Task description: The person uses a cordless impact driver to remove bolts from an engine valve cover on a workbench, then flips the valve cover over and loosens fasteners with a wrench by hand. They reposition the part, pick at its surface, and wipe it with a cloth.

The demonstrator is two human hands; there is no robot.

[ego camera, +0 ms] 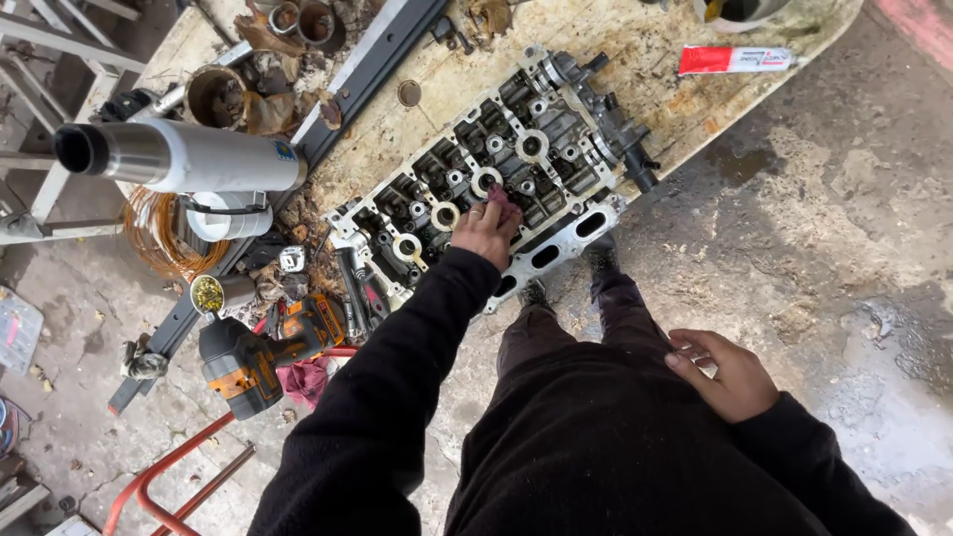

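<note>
I note left hand (484, 230) fingers pinching a reddish rag (504, 201) mid-way along the still grimy cylinder head (496, 169) at the surface's near edge; right hand (723, 375) spread on thigh.

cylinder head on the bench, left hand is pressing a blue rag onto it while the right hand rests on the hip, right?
Not quite: the head view shows the rag is dark red, not blue. The left hand does press it onto the cylinder head, and the right hand rests at the hip.
</note>
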